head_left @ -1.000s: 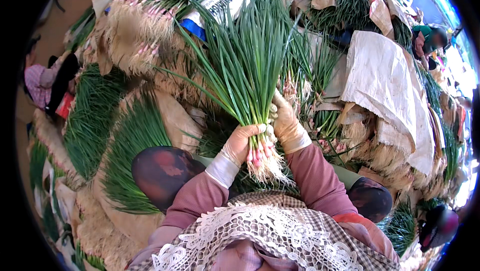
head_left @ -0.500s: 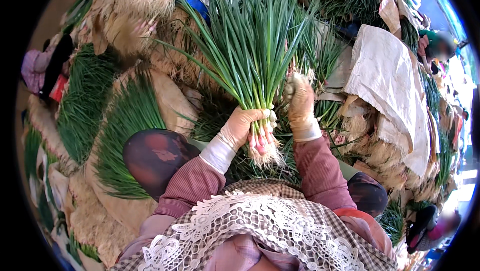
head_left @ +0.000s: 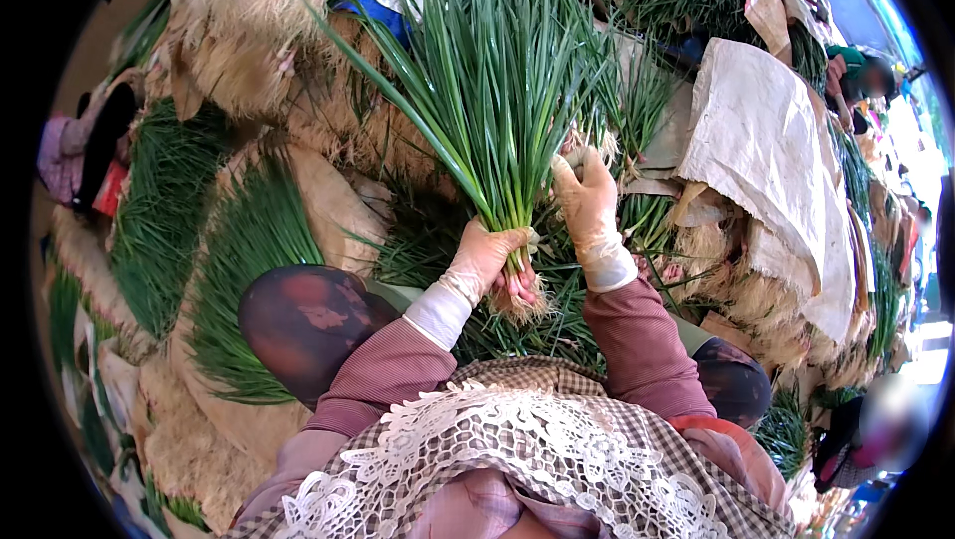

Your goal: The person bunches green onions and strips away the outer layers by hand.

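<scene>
My left hand (head_left: 482, 259), in a thin pale glove with a white cuff, is wrapped round a bunch of spring onions (head_left: 512, 156) just above the bulbs. The long green leaves fan out away from me; pinkish-white bulbs and wet-looking roots hang below the fist, toward my lap. To the right of the bunch is my right hand (head_left: 589, 206), gloved the same way, with thumb and forefinger apart and the other fingers bent out of sight. Just beyond its fingertips, more spring onions (head_left: 595, 136) show their pale roots. Nothing is visible in that hand.
Loose green leaves (head_left: 418, 231) lie between my knees. Spring onion heaps surround me: a leafy pile (head_left: 239, 290) at left, a rooty stack (head_left: 234, 52) at far left. A pale sheet (head_left: 746, 161) covers a stack at right. People sit at left (head_left: 90, 146) and right (head_left: 865, 430).
My right hand has shifted slightly left and nearer the bunch, its thumb and forefinger now parted. The left hand still grips the bunch, which has turned a little.
</scene>
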`<state>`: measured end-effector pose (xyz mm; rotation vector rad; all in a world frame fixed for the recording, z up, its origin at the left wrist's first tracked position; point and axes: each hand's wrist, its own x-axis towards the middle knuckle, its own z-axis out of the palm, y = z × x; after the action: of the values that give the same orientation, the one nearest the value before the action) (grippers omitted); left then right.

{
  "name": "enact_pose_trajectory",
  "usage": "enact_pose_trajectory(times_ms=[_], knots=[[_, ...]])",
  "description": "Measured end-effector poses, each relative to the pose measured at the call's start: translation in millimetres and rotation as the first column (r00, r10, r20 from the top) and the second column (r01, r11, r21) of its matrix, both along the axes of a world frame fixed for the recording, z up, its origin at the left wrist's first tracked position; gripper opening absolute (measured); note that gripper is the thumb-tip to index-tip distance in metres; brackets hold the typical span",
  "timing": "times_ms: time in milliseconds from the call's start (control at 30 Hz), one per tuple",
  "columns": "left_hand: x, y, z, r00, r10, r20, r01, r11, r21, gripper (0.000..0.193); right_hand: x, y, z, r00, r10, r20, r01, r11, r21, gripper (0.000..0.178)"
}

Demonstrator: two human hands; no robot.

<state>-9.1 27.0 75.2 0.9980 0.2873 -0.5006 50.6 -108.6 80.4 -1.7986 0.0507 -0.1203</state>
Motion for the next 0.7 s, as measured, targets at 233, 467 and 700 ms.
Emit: enact_pose_trajectory(times_ms=[233, 467, 700], knots=[[5, -14, -10, 0.999, -0.027, 0.034, 0.026, 0.999, 0.030, 0.015, 25, -10, -10, 0.997, 0.041, -0.065, -0.040, 0.999, 0.020, 0.025], [12, 0, 21, 0.987, 0.143, 0.074, -0.113, 0.943, -0.314, 0.023, -18, -32, -57, 0.844, 0.003, -0.537, -0.464, 0.507, -0.727, 0.029], [-38, 64, 135, 0.971, -0.051, 0.234, 0.168, 0.841, -0.514, 0.024, -12, -77, -69, 0.945, 0.140, -0.295, -0.262, 0.864, -0.430, 0.027]])
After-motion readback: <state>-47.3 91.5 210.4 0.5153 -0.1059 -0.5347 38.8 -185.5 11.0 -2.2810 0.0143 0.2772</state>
